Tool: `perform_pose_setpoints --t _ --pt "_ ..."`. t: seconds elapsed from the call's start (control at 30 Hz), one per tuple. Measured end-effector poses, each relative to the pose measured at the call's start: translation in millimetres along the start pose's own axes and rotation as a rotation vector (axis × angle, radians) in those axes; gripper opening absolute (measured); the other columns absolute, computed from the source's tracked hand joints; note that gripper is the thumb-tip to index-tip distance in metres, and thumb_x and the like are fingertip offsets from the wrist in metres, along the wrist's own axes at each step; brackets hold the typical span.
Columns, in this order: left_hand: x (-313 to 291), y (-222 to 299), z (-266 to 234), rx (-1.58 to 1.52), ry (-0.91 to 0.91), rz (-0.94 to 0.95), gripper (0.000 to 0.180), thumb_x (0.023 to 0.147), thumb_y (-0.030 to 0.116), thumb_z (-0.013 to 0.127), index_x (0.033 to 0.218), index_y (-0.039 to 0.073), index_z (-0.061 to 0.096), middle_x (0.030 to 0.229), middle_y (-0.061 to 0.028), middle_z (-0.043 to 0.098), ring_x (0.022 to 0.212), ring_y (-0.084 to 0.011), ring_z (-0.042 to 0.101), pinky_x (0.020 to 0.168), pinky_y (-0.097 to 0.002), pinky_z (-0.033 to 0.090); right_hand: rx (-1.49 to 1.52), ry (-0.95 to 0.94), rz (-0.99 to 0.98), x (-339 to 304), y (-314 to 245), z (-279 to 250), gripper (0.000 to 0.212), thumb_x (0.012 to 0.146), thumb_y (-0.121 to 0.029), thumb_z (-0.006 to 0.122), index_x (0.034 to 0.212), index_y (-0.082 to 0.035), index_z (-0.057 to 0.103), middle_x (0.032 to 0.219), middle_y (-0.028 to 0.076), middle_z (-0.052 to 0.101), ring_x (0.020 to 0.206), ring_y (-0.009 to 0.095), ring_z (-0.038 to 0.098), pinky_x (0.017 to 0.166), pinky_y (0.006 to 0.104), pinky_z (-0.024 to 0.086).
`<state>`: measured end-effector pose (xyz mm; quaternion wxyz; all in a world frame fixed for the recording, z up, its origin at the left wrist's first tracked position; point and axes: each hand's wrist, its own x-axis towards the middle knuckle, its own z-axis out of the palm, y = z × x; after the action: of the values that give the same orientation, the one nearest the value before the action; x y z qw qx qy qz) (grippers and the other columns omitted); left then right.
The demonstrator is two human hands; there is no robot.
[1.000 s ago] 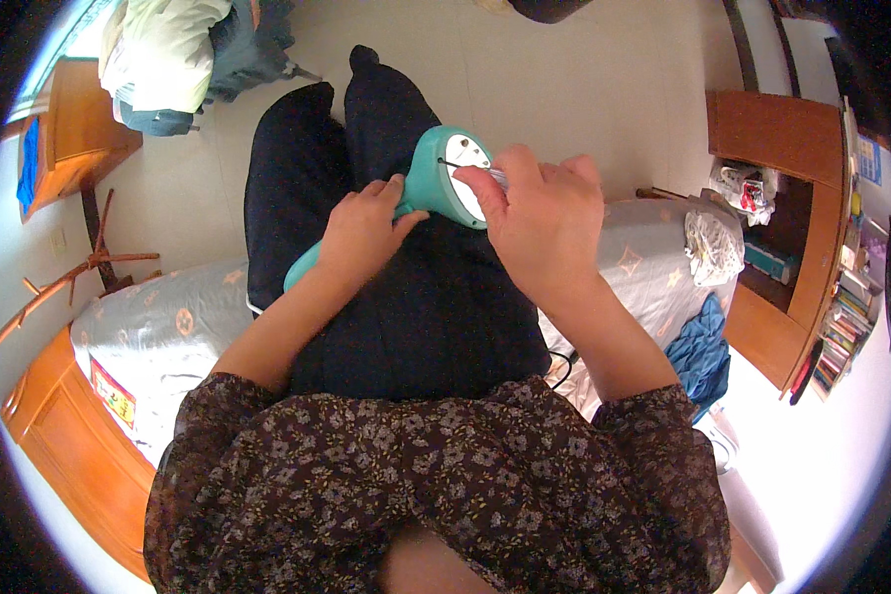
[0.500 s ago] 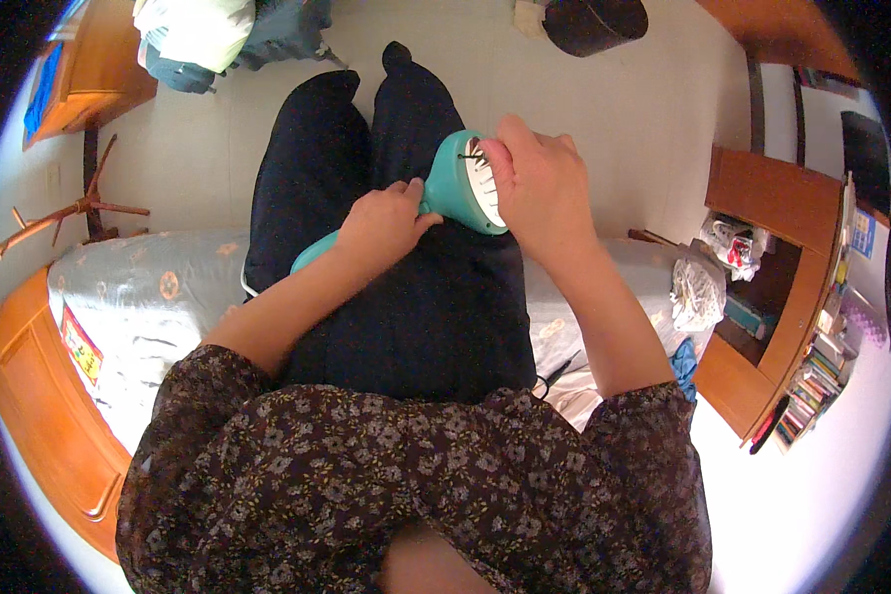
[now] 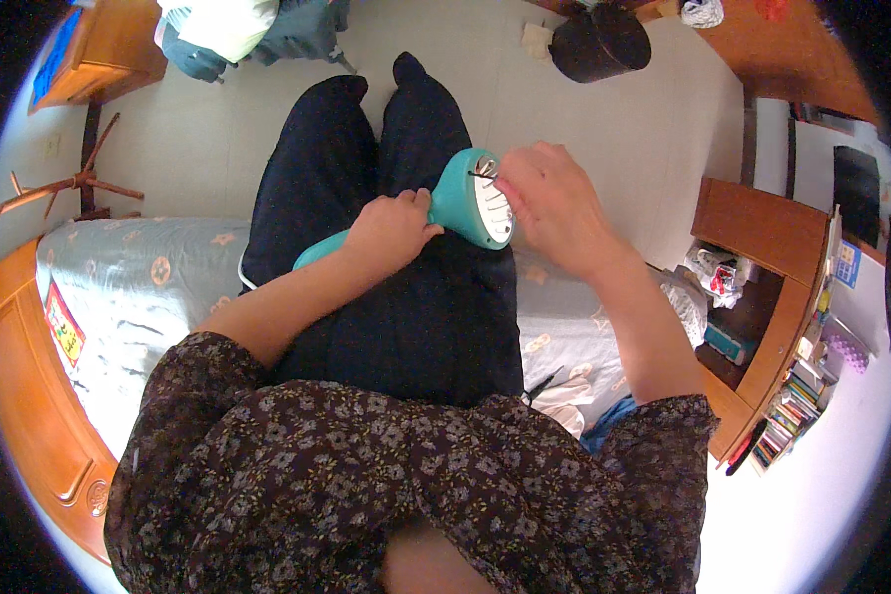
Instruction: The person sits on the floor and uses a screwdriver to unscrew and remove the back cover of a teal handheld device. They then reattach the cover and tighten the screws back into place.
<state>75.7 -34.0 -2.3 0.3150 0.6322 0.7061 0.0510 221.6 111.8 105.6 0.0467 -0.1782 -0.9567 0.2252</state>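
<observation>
My left hand (image 3: 391, 236) is wrapped round the neck of a teal hand-held appliance (image 3: 455, 203) lying across my thighs. Its wide round head tips to the right, with a white face crossed by several dark lines or slots. The teal handle runs back under my left forearm. Close to the face, my right hand (image 3: 554, 203) has thumb and fingers pinched together. A thin dark piece (image 3: 482, 175) lies across the upper part of the face, near those fingertips. Whether the fingers hold it cannot be made out.
I sit on a bed with a pale patterned sheet (image 3: 203, 252). Scissors-like dark handles (image 3: 543, 386) and white cloth (image 3: 569, 396) lie by my right hip. A wooden cabinet (image 3: 762, 223) with books stands right, a dark bin (image 3: 601, 45) ahead, a wooden rack (image 3: 79, 181) left.
My right hand has drawn slightly right, off the appliance's face, uncovering more of it. The left hand keeps its grip. The whole view has shifted a little.
</observation>
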Motion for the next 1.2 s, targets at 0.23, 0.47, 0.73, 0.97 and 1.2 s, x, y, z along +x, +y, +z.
perform_pose_setpoints --t 0.23,0.47,0.73,0.97,1.2 --pt "0 4 -1 0.031 0.026 0.076 0.057 0.086 0.042 0.057 0.118 -0.005 0.052 0.100 -0.0198 0.062 0.082 -0.0350 0.063 0.073 -0.0426 0.052 -0.107 0.103 0.014 -7 -4 -8 0.015 0.085 -0.020 0.057 0.081 -0.006 0.052 0.076 0.014 0.060 0.076 0.033 0.056 0.069 0.0438 0.044" --pt "9 24 -1 0.074 0.126 0.265 0.053 0.083 0.039 0.061 0.114 -0.004 0.054 0.091 -0.0159 0.062 0.077 -0.0316 0.063 0.069 -0.0398 0.052 -0.279 0.408 0.412 -33 -31 -4 0.016 0.089 -0.022 0.055 0.080 -0.009 0.051 0.054 0.010 0.054 0.049 0.032 0.052 0.058 0.0423 0.039" --pt "14 39 -3 0.026 -0.022 0.369 0.054 0.085 0.040 0.058 0.115 -0.005 0.052 0.095 -0.0188 0.062 0.080 -0.0352 0.063 0.071 -0.0430 0.052 -0.252 0.587 0.585 -56 -57 6 0.007 0.082 -0.005 0.060 0.084 -0.007 0.054 0.064 0.008 0.057 0.058 0.031 0.050 0.057 0.0391 0.038" --pt "5 54 -15 -0.007 -0.138 0.530 0.051 0.085 0.040 0.058 0.112 -0.003 0.052 0.092 -0.0203 0.062 0.079 -0.0380 0.062 0.069 -0.0462 0.051 -0.292 0.639 0.724 -78 -87 -5 0.008 0.082 -0.002 0.059 0.086 -0.006 0.053 0.063 0.010 0.056 0.056 0.031 0.053 0.058 0.0392 0.039" --pt "-17 63 8 0.033 -0.120 0.861 0.047 0.083 0.037 0.063 0.107 -0.002 0.053 0.083 -0.0147 0.059 0.067 -0.0313 0.063 0.060 -0.0392 0.052 -0.366 0.766 0.967 -111 -134 8 0.010 0.084 -0.013 0.058 0.082 -0.008 0.049 0.057 0.010 0.054 0.053 0.031 0.054 0.059 0.0414 0.039"
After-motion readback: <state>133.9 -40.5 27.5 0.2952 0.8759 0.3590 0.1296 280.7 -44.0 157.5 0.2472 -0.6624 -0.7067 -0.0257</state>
